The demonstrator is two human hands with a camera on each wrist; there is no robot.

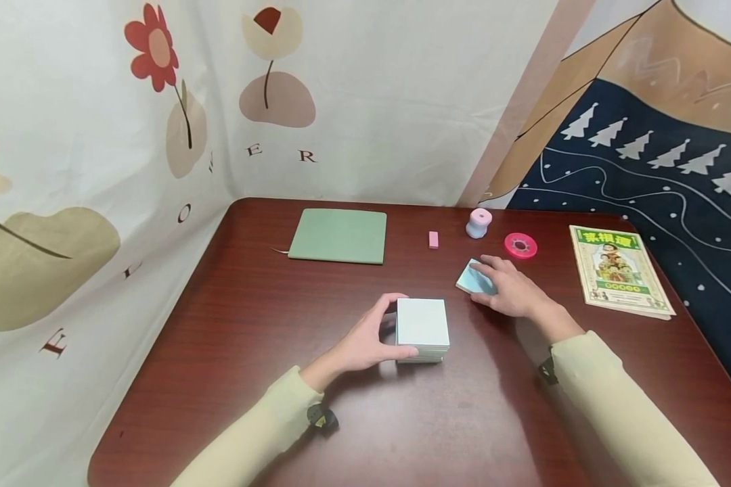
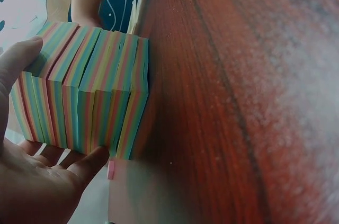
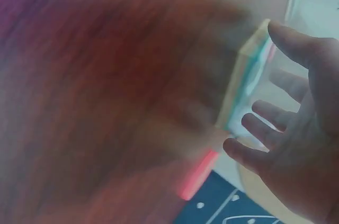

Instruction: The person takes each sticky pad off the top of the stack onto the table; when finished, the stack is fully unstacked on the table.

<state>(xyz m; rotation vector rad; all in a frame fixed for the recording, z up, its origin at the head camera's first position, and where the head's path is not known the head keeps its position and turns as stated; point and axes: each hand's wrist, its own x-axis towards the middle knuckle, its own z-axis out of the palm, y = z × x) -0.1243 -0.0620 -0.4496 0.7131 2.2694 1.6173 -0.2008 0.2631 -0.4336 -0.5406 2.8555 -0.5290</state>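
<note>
In the head view, the left hand (image 1: 367, 341) grips the square, white-topped, stripe-sided stack of paper pads (image 1: 422, 326); right of that stack and farther off, the right hand (image 1: 514, 291) spans a light-blue square paper pad (image 1: 470, 280). Left wrist: thumb and fingers hold the stack's opposite faces. Right wrist: fingers spread; whether they pinch, I cannot tell

I see notebook (image 1: 340, 235), eraser (image 1: 434, 240), lilac-pink object (image 1: 478, 223), pink ring (image 1: 520, 254) along back of table (image 1: 219, 325); booklet (image 1: 620, 270) at right, printed cloth (image 1: 402, 101) behind.
</note>
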